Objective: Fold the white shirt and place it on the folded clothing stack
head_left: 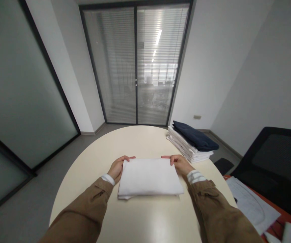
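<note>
A folded white cloth (149, 179) lies flat on the round cream table (145, 140), in the middle of the near side. My left hand (117, 168) grips its far left corner, and my right hand (178, 163) grips its far right corner. Fingers of both hands reach along the far edge toward each other. Brown sleeves with striped white cuffs cover both forearms. Just beyond my right hand, a stack of folded white cloths (186, 146) sits at the table's far right edge, with a folded navy garment (194, 136) on top.
A black mesh office chair (274, 158) stands at the right, beside an orange-edged desk (279, 219) holding white papers (252, 206). Glass doors with blinds (136, 65) stand beyond the table. Frosted glass panels (21, 91) line the left.
</note>
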`<state>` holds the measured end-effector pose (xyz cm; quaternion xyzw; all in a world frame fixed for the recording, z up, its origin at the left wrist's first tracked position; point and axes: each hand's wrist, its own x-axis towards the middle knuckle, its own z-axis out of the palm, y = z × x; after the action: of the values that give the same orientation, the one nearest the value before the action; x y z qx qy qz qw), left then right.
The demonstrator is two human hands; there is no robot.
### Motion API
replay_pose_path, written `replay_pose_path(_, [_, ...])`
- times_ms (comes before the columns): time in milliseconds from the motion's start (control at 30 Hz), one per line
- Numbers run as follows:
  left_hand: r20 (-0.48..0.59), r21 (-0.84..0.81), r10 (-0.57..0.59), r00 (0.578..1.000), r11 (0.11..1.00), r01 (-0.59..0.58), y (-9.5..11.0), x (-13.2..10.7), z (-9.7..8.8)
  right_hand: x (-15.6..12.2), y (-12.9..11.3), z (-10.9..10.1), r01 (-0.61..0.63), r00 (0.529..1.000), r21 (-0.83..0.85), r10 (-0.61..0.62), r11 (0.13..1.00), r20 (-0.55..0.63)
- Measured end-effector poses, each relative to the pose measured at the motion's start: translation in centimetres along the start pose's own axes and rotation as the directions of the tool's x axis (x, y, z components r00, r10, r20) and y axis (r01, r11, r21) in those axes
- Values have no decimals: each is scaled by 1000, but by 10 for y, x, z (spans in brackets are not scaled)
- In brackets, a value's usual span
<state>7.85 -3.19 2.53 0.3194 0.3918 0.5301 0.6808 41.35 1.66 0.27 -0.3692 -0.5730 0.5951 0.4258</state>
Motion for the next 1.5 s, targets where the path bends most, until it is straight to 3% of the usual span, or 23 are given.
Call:
replay_pose_path(233, [-101, -50, 11, 995, 999, -17, 0, 5, -3, -6, 0, 7, -10, 1000, 19, 9, 1000, 9])
replay_pose_path(533, [-67, 225, 199, 978, 958, -179, -8, 12, -16, -1, 2, 6, -89, 994, 62, 93, 994, -61])
replay_pose_path(700, [-106, 374, 277, 955, 901, -220, -13, 20, -23, -4, -6, 7, -100, 995, 65, 102, 993, -18])
replay_pose_path(967, [-147, 353, 252, 957, 917, -188, -5, 21, -16, -9, -13, 14, -11, 996, -70, 17, 997, 84])
replay_pose_path(1033, [-120, 490, 383, 916, 825, -281, 3, 12, -6, -9, -14, 16, -4, 996, -74, 11, 997, 93])
replay_pose_path(1067, [-55, 580, 480, 876, 729, -363, 6, 5, 0, -8, -13, 17, -8, 996, -76, 15, 997, 94])
replay_pose_path(1133, [190, 703, 555, 810, 499, -507, 8, -10, 13, -8, -11, 16, -30, 995, -85, 38, 996, 96])
replay_pose_path(1200, [394, 758, 448, 803, 335, -559, 3, -25, 24, -7, -9, 15, -60, 993, -100, 70, 993, 97])
replay_pose_path(1267, [491, 795, 343, 801, 200, -573, -6, -36, 32, -5, -9, 14, -68, 995, -140, 78, 988, 67])
replay_pose_path(1333, [538, 814, 249, 805, 95, -573, -15, -40, 34, -4, -15, 17, -45, 999, -233, 44, 971, -9])
replay_pose_path(1433, [554, 825, 197, 809, -5, -565, -20, -39, 34, -8, -34, 35, 50, 986, -449, -116, 892, -121])
replay_pose_path(1500, [556, 828, 199, 807, -45, -559, -20, -38, 33, -15, -45, 58, 169, 968, -560, -244, 811, -61])
